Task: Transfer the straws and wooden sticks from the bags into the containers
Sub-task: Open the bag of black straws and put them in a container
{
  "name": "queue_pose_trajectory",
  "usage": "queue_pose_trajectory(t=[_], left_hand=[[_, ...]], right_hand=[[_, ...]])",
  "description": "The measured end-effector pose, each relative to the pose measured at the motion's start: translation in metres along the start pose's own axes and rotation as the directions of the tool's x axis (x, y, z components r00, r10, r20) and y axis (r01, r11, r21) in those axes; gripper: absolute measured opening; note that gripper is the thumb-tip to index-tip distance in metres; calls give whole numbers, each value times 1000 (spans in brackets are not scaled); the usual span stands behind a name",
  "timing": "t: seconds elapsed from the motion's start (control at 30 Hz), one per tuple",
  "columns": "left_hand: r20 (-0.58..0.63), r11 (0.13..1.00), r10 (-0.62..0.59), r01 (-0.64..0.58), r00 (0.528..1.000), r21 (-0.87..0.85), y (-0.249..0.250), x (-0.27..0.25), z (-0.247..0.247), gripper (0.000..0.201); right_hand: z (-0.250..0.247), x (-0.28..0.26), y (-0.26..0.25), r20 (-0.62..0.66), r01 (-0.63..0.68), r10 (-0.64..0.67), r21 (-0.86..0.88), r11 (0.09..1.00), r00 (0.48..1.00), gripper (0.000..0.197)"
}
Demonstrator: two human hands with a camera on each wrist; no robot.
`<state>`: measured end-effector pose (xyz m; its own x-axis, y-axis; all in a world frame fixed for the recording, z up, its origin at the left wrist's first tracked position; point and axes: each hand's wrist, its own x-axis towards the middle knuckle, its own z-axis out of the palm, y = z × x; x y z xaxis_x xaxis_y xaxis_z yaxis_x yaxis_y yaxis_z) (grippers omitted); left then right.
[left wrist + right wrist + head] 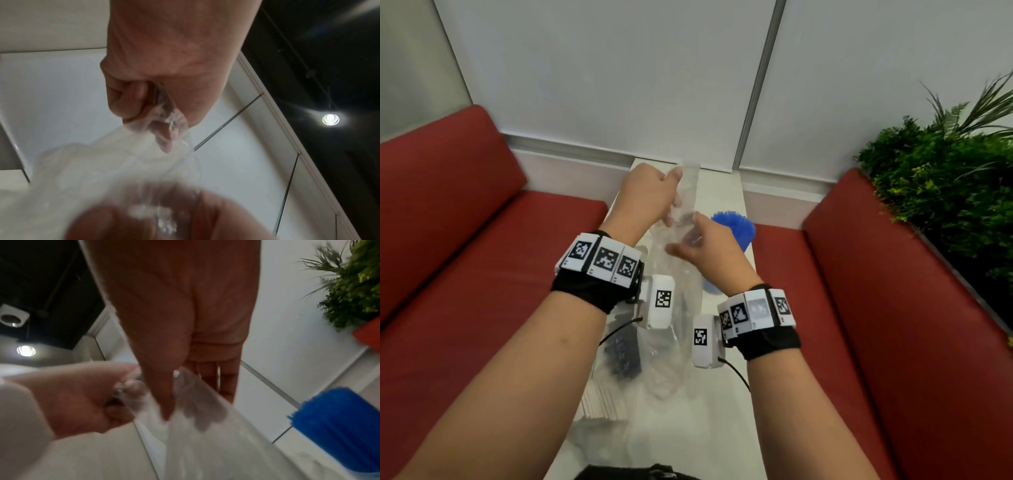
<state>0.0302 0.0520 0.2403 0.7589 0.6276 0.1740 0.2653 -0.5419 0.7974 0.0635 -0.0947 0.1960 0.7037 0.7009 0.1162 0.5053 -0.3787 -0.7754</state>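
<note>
A clear plastic bag (676,308) hangs above the narrow white table (722,428), and both hands hold its top. My left hand (669,200) grips a crumpled upper corner of the bag (166,113) in a fist. My right hand (688,241) pinches the plastic (191,395) between thumb and fingers, just below and right of the left. I see nothing coloured inside the bag. Blue straws (734,228) stand upright in a container right of my right hand, and they show again as blue straws (339,426) in the right wrist view. A bag of black straws (623,349) lies under my left wrist, with pale sticks (602,401) nearer me.
Red sofa cushions (465,240) flank the table on both sides. Green plants (945,178) stand behind the right sofa. A white wall (619,85) closes off the far end of the table. A dark object (640,472) lies at the near edge.
</note>
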Motion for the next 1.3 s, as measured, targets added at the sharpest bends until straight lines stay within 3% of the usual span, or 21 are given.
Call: queue_pose_trajectory(t=[0.07, 0.17, 0.23, 0.27, 0.33, 0.37, 0.47, 0.53, 0.6, 0.63, 0.77, 0.83, 0.9, 0.97, 1.07, 1.13, 1.2, 1.23, 1.3], left_hand=[[-44, 993, 9, -4, 999, 117, 1, 2, -11, 60], [-75, 974, -17, 33, 997, 223, -2, 5, -28, 59], [51, 996, -46, 42, 998, 77, -6, 6, -31, 52], [142, 993, -56, 69, 988, -92, -8, 4, -30, 46], [245, 892, -50, 153, 968, -424, -6, 0, -30, 32], [245, 843, -53, 174, 968, -508, -4, 0, -30, 25], [316, 731, -41, 244, 948, -637, 9, -3, -27, 24], [491, 689, 60, 319, 869, -651, 14, -6, -25, 32], [600, 733, 193, 292, 777, -615, 17, -14, -25, 34], [603, 771, 227, 238, 764, -591, 17, -16, -24, 33], [411, 877, 186, 37, 893, -478, 16, -15, -23, 36], [363, 954, 245, -157, 899, -256, 12, -13, -23, 33], [412, 954, 264, -300, 872, 23, 5, -11, -22, 28], [403, 922, 226, -328, 887, 205, -3, -4, -22, 22], [194, 887, 175, -240, 965, 395, -19, 7, -29, 35], [74, 955, 161, -174, 984, 240, -30, 11, -34, 43], [85, 994, 89, -82, 992, -78, -39, 10, -33, 55], [148, 966, 38, 1, 988, -257, -42, 9, -31, 70], [311, 800, -9, 193, 951, -568, -50, 11, -20, 93]], right_hand=[[0, 0, 13, -88, -19, 26, 75, 997, 996, 7], [-4, -4, 33, -133, -28, 29, 8, 1000, 991, 13], [-6, -4, 39, -161, -49, 52, 23, 999, 986, 19], [-6, -3, 43, -182, -66, 73, 43, 997, 981, 26], [-8, -3, 45, -283, -70, 65, -10, 997, 957, 41], [-7, -5, 45, -354, -39, 20, -45, 998, 935, 56], [-2, -7, 31, -500, 198, -223, -103, 975, 837, 76], [2, -4, 21, -520, 273, -292, -114, 955, 803, 66], [-2, 2, 15, -525, 278, -263, -51, 959, 810, 45], [-5, 5, 14, -515, 264, -231, -9, 965, 826, 35], [-14, 7, 24, -497, 214, -152, 71, 974, 855, 12], [-20, 9, 26, -511, 226, -129, 132, 965, 850, 9], [-28, 11, 27, -539, 252, -92, 231, 940, 837, 17], [-36, 11, 31, -612, 280, -34, 311, 908, 790, 24], [-50, 7, 39, -755, 282, 69, 326, 903, 652, 25], [-60, 4, 41, -787, 313, 124, 377, 872, 604, 25], [-67, 2, 41, -797, 361, 162, 432, 826, 582, 23], [-69, 2, 40, -802, 371, 179, 446, 815, 570, 22], [-71, 2, 38, -814, 375, 185, 439, 816, 551, 22]])
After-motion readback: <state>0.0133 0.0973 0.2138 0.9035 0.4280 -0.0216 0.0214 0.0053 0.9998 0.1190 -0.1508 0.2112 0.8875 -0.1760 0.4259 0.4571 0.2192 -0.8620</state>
